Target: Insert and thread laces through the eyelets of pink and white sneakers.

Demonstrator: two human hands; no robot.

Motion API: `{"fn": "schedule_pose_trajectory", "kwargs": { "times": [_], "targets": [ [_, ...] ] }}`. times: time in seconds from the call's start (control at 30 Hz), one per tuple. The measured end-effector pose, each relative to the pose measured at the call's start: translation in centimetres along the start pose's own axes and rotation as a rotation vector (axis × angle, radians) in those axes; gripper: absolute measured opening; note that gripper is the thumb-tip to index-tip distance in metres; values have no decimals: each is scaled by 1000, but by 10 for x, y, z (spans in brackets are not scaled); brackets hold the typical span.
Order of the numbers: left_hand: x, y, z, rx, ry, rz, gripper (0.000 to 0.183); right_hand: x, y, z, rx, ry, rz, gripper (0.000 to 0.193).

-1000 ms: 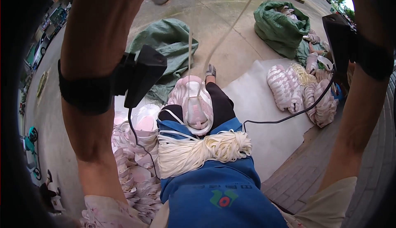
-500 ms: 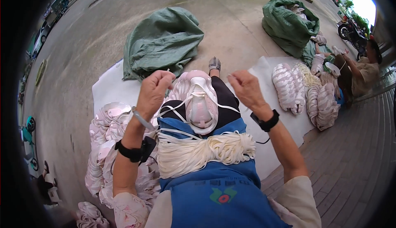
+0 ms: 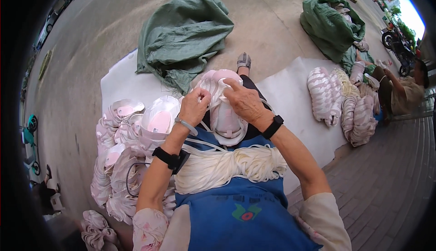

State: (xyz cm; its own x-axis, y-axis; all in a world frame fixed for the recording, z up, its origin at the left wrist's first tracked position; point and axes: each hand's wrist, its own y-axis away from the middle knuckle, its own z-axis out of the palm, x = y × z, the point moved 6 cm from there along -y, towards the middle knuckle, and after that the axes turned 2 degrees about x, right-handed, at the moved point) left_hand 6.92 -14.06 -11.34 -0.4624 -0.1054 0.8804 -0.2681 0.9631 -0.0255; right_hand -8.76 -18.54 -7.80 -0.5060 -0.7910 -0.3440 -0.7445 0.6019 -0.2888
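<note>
Both came in: my left hand (image 3: 195,107) pinched closed, right hand (image 3: 247,102) half open at the pink shoe upper (image 3: 225,120), hold unclear. Its lace (image 3: 268,105) looked untied; more laces (image 3: 227,168) waited.

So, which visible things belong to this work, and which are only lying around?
Apparently in the work:
- pale pink shoe upper, at left hand and right hand
- cream lace bundle
- stacked uppers

Apparently just around:
- crumpled green sack
- teal scooter
- motorcycle
</note>
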Motion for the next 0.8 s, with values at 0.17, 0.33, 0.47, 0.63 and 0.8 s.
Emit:
{"fn": "schedule_pose_trajectory", "kwargs": {
  "times": [0.17,0.33,0.47,0.63,0.8],
  "targets": [
    [-7,2,5,23,-34,2,20,22,35,-4,-230,-268,140,10],
    [-7,0,17,6,-51,31,22,5,15,-22,-27,-99,194,34],
    [-14,6,22,-7,-12,-42,22,0,-18,11,-20,95,104,23],
    [-27,14,15,6,-21,-62,22,1,-16,11,52,58,7,6],
    [-10,11,7,26,1,-13,22,10,56,-18,-614,-294,118,13]
  ]
}}
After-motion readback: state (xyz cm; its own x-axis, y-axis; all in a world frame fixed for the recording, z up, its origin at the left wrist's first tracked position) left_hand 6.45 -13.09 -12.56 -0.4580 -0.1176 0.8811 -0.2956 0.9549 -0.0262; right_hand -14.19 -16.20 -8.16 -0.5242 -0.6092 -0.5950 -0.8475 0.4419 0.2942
